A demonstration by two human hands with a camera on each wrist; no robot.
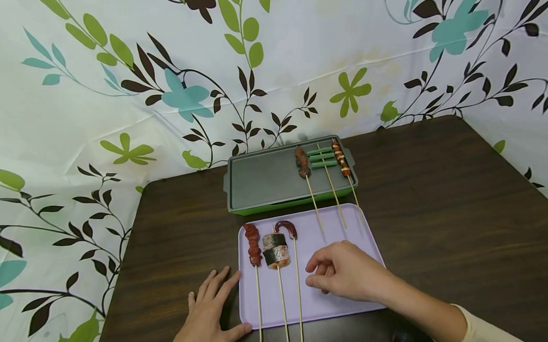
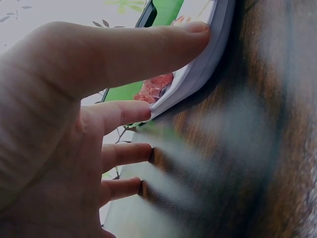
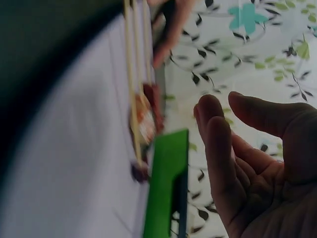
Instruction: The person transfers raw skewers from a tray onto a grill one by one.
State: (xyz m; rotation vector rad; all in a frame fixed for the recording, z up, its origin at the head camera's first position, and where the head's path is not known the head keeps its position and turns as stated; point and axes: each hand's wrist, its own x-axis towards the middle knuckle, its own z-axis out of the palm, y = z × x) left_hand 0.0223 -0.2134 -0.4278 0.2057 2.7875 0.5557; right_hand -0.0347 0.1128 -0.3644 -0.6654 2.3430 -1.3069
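Left hand (image 1: 213,311) flat, relaxed, touching the tray's (image 1: 345,230) near-left edge. Right hand (image 1: 343,271) loose, empty, over the tray. Three skewers (image 1: 278,293): sticks toward the table's near edge.

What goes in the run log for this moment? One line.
left hand flat on table, touching purple tray | right hand empty over tray | three skewers on tray

My left hand (image 2: 54,148) lies flat on the table (image 2: 257,148), fingertips touching the tray (image 2: 208,64) edge at upper right.
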